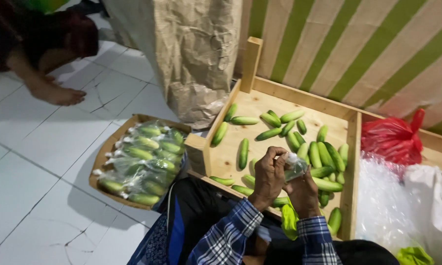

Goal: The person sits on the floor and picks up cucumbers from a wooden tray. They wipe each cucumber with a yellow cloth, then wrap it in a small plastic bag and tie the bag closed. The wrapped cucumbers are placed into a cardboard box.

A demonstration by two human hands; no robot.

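Plastic bag (pixel 295 167) held over wooden tray (pixel 351 162) of cucumbers (pixel 324 154).
Left hand (pixel 268 177) and right hand (pixel 303 192) were together, both clamped on its neck.

1 head-worn camera looks steeply down from close above the wooden tray (pixel 351 147) and the tiled floor (pixel 29 162) to its left.

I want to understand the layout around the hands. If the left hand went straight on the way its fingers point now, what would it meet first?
The left hand points up and right, so it would first meet the clear plastic bag that both hands pinch, with the right hand just beneath. Beyond lie loose cucumbers in the wooden tray; depth is uncertain.
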